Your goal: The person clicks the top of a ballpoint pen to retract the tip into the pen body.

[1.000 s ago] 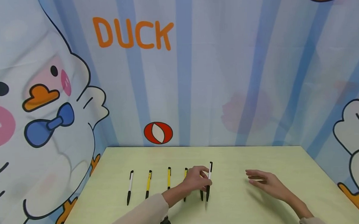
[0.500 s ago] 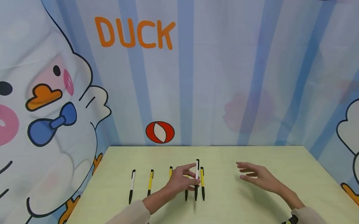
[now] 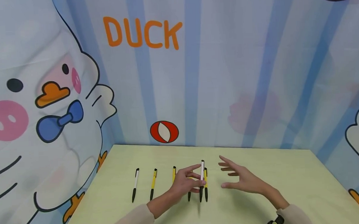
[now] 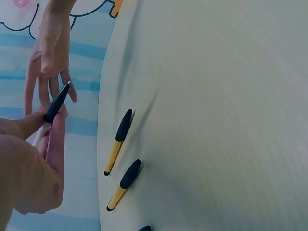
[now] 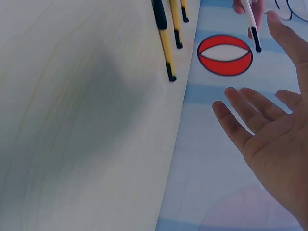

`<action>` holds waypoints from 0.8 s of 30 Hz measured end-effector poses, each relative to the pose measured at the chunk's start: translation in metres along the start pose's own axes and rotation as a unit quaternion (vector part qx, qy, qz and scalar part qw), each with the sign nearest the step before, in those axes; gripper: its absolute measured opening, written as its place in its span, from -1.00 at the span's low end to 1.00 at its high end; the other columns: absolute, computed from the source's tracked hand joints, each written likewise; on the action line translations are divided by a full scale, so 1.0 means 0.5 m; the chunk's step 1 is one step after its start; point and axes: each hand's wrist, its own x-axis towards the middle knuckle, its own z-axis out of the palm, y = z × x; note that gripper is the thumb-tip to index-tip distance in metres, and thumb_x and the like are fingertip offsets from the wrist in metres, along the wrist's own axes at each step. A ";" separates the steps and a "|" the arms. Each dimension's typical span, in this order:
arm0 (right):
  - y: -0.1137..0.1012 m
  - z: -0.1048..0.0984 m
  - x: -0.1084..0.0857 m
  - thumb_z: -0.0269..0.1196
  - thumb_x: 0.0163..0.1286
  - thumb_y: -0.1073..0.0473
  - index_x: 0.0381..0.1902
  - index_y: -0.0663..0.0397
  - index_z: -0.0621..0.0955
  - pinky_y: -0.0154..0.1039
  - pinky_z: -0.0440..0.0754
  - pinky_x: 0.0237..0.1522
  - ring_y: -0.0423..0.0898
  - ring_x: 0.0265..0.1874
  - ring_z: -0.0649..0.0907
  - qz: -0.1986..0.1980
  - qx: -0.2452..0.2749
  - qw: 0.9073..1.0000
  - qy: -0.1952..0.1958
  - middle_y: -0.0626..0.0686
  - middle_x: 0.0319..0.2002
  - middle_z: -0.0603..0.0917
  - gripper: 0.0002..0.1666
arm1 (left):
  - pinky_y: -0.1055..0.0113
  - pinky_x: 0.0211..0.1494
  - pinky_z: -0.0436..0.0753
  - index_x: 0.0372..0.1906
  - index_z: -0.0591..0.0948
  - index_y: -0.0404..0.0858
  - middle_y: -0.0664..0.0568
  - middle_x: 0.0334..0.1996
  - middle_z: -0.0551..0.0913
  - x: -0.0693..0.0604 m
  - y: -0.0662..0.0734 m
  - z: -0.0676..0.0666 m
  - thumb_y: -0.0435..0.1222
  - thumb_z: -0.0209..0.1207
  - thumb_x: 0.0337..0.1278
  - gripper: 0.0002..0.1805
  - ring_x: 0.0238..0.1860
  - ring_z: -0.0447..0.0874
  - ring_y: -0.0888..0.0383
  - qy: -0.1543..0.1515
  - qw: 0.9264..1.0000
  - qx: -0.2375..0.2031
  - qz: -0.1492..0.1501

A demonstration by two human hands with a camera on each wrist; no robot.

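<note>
My left hand point(image 3: 182, 183) pinches a white pen with a black grip point(image 3: 202, 172) between thumb and fingers. The pen is held above the table, its black end pointing down. Just behind it lies a yellow-and-black pen point(image 3: 206, 180). Another yellow pen point(image 4: 124, 185) lies beside that one in the left wrist view; in the head view my left hand covers most of it. My right hand point(image 3: 246, 179) hovers to the right of the held pen, fingers spread and thumb apart, touching nothing. In the right wrist view its palm point(image 5: 279, 149) faces the held pen.
Left of my left hand lie a white pen point(image 3: 135, 182), a yellow pen point(image 3: 154, 183) and another yellow pen point(image 3: 174, 173), partly covered by the hand. They form a row on the pale yellow table point(image 3: 258, 158). A striped duck-print curtain point(image 3: 211, 74) stands behind the table.
My left hand first carried the white pen leftward, uncovering the yellow pen at the row's right end. My right hand has come left toward it, its fingers spreading. The head view has shifted slightly.
</note>
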 end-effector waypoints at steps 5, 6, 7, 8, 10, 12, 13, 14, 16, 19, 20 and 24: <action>-0.021 0.030 0.027 0.45 0.33 0.07 0.68 -0.05 -0.12 0.28 0.58 0.25 0.37 0.37 0.49 -0.015 0.031 0.999 -0.024 0.34 0.50 0.33 0.25 | 0.12 -0.25 0.84 0.44 0.50 -0.13 -0.12 -0.15 0.78 -0.007 -0.001 0.003 -0.44 0.42 0.12 -0.26 -0.24 0.86 0.06 -0.007 1.000 -0.011 -0.004; -0.024 0.036 0.032 0.45 0.32 0.07 0.68 -0.06 -0.15 0.29 0.57 0.26 0.37 0.37 0.48 -0.017 0.039 0.999 -0.030 0.34 0.51 0.32 0.27 | 0.11 -0.24 0.84 0.45 0.49 -0.13 -0.12 -0.14 0.77 -0.009 0.000 0.003 -0.44 0.41 0.13 -0.26 -0.25 0.85 0.08 -0.009 1.000 -0.015 -0.005; -0.026 0.042 0.037 0.45 0.32 0.07 0.68 -0.06 -0.17 0.29 0.57 0.27 0.36 0.38 0.48 -0.018 0.045 0.998 -0.036 0.34 0.51 0.31 0.29 | 0.11 -0.24 0.84 0.45 0.48 -0.13 -0.12 -0.14 0.77 -0.011 0.000 0.003 -0.45 0.41 0.14 -0.26 -0.26 0.84 0.10 -0.011 1.000 -0.018 -0.005; -0.027 0.048 0.041 0.46 0.32 0.06 0.68 -0.06 -0.19 0.28 0.57 0.27 0.34 0.39 0.48 -0.019 0.048 0.998 -0.040 0.33 0.52 0.30 0.31 | 0.11 -0.23 0.84 0.46 0.48 -0.13 -0.12 -0.14 0.77 -0.012 0.001 0.004 -0.45 0.40 0.14 -0.25 -0.27 0.84 0.12 -0.013 1.000 -0.022 -0.006; -0.028 0.057 0.045 0.47 0.30 0.07 0.68 -0.05 -0.21 0.27 0.57 0.28 0.33 0.40 0.47 -0.019 0.056 0.997 -0.046 0.33 0.53 0.28 0.34 | 0.10 -0.22 0.84 0.47 0.46 -0.12 -0.12 -0.13 0.77 -0.014 0.003 0.008 -0.45 0.40 0.15 -0.24 -0.27 0.84 0.14 -0.022 0.999 -0.028 -0.004; -0.028 0.062 0.046 0.47 0.30 0.07 0.68 -0.04 -0.21 0.25 0.59 0.28 0.31 0.41 0.46 -0.018 0.058 0.997 -0.046 0.32 0.53 0.29 0.34 | 0.09 -0.21 0.84 0.47 0.46 -0.11 -0.12 -0.11 0.77 -0.015 0.006 0.013 -0.45 0.39 0.15 -0.24 -0.25 0.84 0.14 -0.031 0.999 -0.038 -0.002; -0.028 0.064 0.045 0.47 0.30 0.08 0.68 -0.04 -0.21 0.24 0.59 0.28 0.30 0.41 0.46 -0.017 0.060 0.997 -0.046 0.31 0.53 0.29 0.34 | 0.09 -0.20 0.84 0.48 0.46 -0.10 -0.13 -0.11 0.77 -0.016 0.007 0.016 -0.45 0.39 0.16 -0.24 -0.25 0.84 0.13 -0.035 0.999 -0.042 -0.003; -0.028 0.065 0.044 0.47 0.31 0.08 0.68 -0.05 -0.21 0.25 0.59 0.28 0.31 0.41 0.46 -0.017 0.063 0.997 -0.047 0.31 0.53 0.28 0.34 | 0.09 -0.19 0.84 0.48 0.46 -0.10 -0.13 -0.10 0.77 -0.016 0.008 0.019 -0.45 0.39 0.16 -0.24 -0.24 0.84 0.13 -0.037 0.998 -0.044 -0.002; -0.028 0.067 0.042 0.46 0.32 0.08 0.68 -0.07 -0.22 0.26 0.58 0.28 0.31 0.41 0.46 -0.017 0.069 0.996 -0.049 0.31 0.53 0.28 0.33 | 0.09 -0.19 0.84 0.47 0.47 -0.09 -0.14 -0.09 0.77 -0.017 0.010 0.023 -0.45 0.39 0.17 -0.25 -0.23 0.83 0.14 -0.040 0.998 -0.048 -0.003; -0.028 0.067 0.036 0.44 0.34 0.08 0.68 -0.09 -0.22 0.29 0.58 0.27 0.32 0.41 0.46 -0.019 0.073 0.996 -0.049 0.32 0.53 0.27 0.31 | 0.11 -0.19 0.84 0.46 0.48 -0.08 -0.13 -0.10 0.76 -0.018 0.011 0.029 -0.44 0.39 0.17 -0.27 -0.24 0.82 0.15 -0.039 0.998 -0.048 -0.007; -0.028 0.067 0.034 0.44 0.34 0.08 0.68 -0.10 -0.22 0.29 0.57 0.27 0.32 0.41 0.46 -0.019 0.074 0.996 -0.049 0.32 0.53 0.27 0.30 | 0.12 -0.19 0.84 0.46 0.49 -0.08 -0.12 -0.10 0.76 -0.017 0.011 0.030 -0.44 0.39 0.17 -0.27 -0.24 0.82 0.15 -0.040 0.998 -0.049 -0.009; -0.026 0.067 0.024 0.46 0.32 0.10 0.68 -0.12 -0.21 0.30 0.57 0.27 0.34 0.41 0.45 -0.011 0.076 0.996 -0.047 0.32 0.52 0.29 0.32 | 0.12 -0.19 0.84 0.45 0.50 -0.07 -0.10 -0.12 0.77 -0.016 0.010 0.036 -0.42 0.40 0.17 -0.28 -0.23 0.84 0.12 -0.046 0.998 -0.049 -0.010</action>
